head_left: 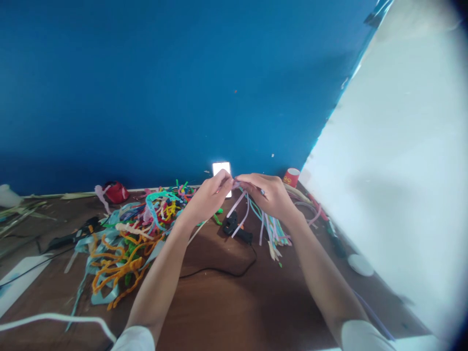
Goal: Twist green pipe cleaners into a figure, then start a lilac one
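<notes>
Lavender pipe cleaners (237, 204) hang down between my hands, above the table. My left hand (211, 194) pinches them from the left side, its fingertips close to those of the other hand. From the right, my right hand (268, 192) has its fingers bent over the same pipe cleaners, partly hiding where they meet. A phone (221, 167) with a bright screen stands upright behind my left hand. Below the hands lies a black corded tool (231, 225), which looks like a glue gun. A bundle of pale pipe cleaners (276, 234) rests under my right hand.
A tangled heap of colourful pipe cleaners (120, 263) and light blue ribbon (104, 296) covers the table's left. Another black tool (69, 239) lies beyond it. At the right are a red cup (291, 177) and a white disc (360, 264). The blue wall (183, 97) rises behind.
</notes>
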`<action>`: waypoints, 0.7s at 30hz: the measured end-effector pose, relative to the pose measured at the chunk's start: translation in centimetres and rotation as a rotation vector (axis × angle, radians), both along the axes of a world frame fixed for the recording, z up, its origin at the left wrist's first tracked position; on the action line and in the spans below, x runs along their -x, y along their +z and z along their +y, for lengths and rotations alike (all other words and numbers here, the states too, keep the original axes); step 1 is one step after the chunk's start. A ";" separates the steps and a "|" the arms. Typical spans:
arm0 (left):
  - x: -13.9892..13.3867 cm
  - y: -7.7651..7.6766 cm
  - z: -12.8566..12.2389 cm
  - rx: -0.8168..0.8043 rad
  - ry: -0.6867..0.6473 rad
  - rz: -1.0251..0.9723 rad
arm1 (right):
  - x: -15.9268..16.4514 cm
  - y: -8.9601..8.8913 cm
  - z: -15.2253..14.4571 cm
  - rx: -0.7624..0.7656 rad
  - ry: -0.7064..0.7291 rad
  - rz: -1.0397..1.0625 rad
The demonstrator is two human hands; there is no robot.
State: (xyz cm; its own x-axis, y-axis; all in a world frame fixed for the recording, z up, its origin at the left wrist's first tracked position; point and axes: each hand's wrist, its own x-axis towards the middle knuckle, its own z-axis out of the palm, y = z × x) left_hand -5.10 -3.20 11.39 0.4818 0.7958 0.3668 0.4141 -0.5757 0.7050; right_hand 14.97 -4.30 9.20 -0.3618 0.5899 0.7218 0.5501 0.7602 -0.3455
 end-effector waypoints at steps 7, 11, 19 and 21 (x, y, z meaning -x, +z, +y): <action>0.8 0.1 0.5 0.027 -0.104 0.088 | -0.2 0.9 -1.1 0.006 -0.001 -0.011; 1.1 0.6 0.2 0.051 -0.168 0.110 | -0.4 1.2 -1.4 0.033 0.001 -0.020; 0.1 0.4 -0.3 0.086 -0.150 0.021 | -0.3 1.3 -1.6 -0.008 -0.131 -0.118; 0.0 0.1 -0.2 0.087 -0.173 0.019 | -0.2 1.3 -1.7 -0.024 -0.140 -0.085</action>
State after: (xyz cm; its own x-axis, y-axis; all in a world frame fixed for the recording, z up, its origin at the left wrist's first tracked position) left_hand -5.09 -3.44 11.53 0.6201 0.7289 0.2902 0.3280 -0.5768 0.7481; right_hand 15.14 -6.04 10.48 -0.3378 0.6219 0.7065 0.6777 0.6816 -0.2759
